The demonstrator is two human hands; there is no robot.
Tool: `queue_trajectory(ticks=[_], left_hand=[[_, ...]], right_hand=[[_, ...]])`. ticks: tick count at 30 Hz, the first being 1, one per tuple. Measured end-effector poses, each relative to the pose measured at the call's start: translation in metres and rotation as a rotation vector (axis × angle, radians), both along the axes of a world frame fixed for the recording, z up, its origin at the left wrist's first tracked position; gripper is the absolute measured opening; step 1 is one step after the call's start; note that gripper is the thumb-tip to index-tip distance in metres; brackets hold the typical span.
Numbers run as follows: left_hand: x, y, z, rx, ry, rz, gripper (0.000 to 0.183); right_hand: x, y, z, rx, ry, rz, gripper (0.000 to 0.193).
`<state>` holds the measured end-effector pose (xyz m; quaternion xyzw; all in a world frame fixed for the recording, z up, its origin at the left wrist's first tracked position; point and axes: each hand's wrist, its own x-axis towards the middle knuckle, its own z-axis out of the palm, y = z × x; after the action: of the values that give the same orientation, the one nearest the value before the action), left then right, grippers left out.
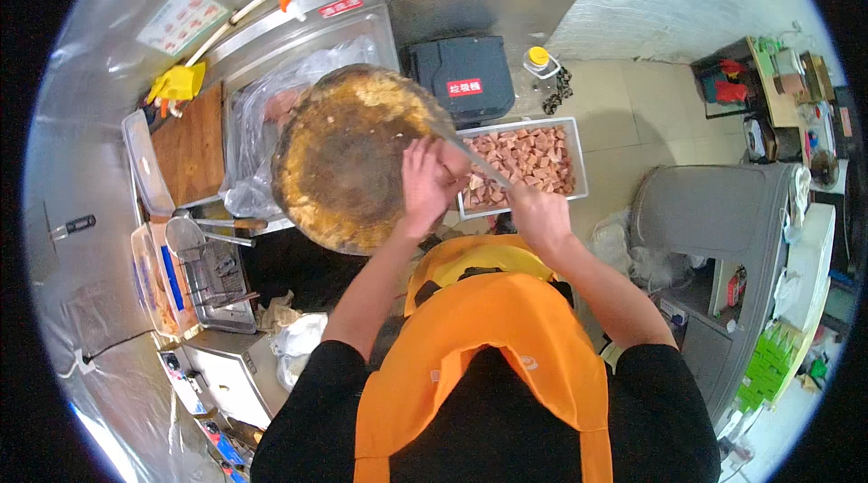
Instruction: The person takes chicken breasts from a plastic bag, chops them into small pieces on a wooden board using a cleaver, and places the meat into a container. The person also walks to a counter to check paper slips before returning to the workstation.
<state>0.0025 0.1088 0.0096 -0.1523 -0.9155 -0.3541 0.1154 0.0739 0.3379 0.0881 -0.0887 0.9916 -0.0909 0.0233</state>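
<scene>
A round, worn wooden chopping block (348, 157) stands in front of me, stained brown and yellow, with a few small scraps on it. My right hand (540, 214) is closed round the handle of a knife (479, 159). Its long blade slants up and left over the block's right edge. Beside the blade, my left hand (429, 183) rests at that edge, fingers apart and slightly blurred. Some pinkish meat seems to lie between its fingers and the blade, too smeared to make out. A white tray (581, 166) full of diced pink meat (533, 162) sits just right of the block.
Behind the block is a metal sink (366, 17) with a clear plastic bag (244, 148) holding meat. A black bin (463, 76) and a yellow-lidded jar (540, 62) stand beyond the tray. A wooden board (192, 144) and strainer (185, 234) are left; a grey cabinet (714, 203) is right.
</scene>
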Motion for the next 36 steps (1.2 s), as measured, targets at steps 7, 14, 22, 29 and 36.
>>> queue_trajectory(ticks=[7,14,22,29,36], left_hand=[[-0.01,0.026,0.066,0.256,0.102,0.212,0.062],[-0.047,-0.197,0.045,0.378,0.075,0.536,0.029],[-0.162,-0.421,-0.059,0.018,-0.333,0.681,0.044],[-0.202,-0.448,-0.153,-0.153,-0.898,0.337,0.057],[-0.259,-0.478,-0.288,-0.092,-0.572,0.512,0.088]], right_hand=[[0.008,0.043,0.02,-0.152,0.099,-0.007,0.006],[-0.024,-0.044,0.004,-0.247,-0.078,0.135,0.009],[-0.034,-0.124,-0.013,-0.246,-0.046,-0.006,0.019],[-0.025,-0.155,-0.004,-0.021,-0.085,-0.116,0.026],[-0.041,-0.163,0.0,-0.034,-0.153,-0.131,0.029]])
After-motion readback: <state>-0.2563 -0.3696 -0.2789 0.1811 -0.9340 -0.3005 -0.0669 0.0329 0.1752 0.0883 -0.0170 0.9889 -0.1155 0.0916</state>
